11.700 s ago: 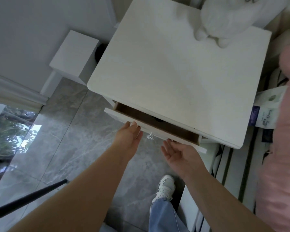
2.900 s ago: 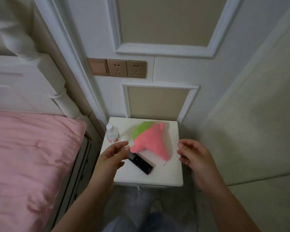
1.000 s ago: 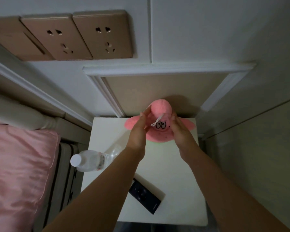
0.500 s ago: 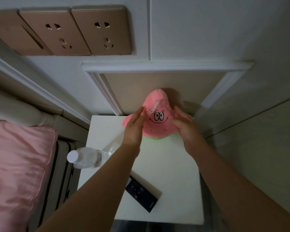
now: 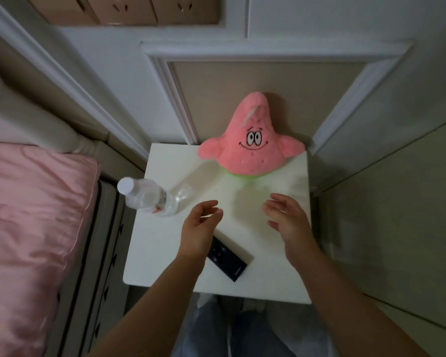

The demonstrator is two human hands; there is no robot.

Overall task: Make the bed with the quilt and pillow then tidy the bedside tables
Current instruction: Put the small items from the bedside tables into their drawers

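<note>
Dim panelled wall (image 5: 307, 27); brown sockets (image 5: 139, 9)

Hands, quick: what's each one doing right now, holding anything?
Left hand: open, empty, above the remote.
Right hand: open, empty, over the bedside table, clear of the plush toy.

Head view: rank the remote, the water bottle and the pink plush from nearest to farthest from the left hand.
1. Remote: partly under the left hand, toward the bedside table's front.
2. Water bottle: to the hand's left, at the table's bed-side edge.
3. Pink plush: upright at the table's back, against the wall.
</note>
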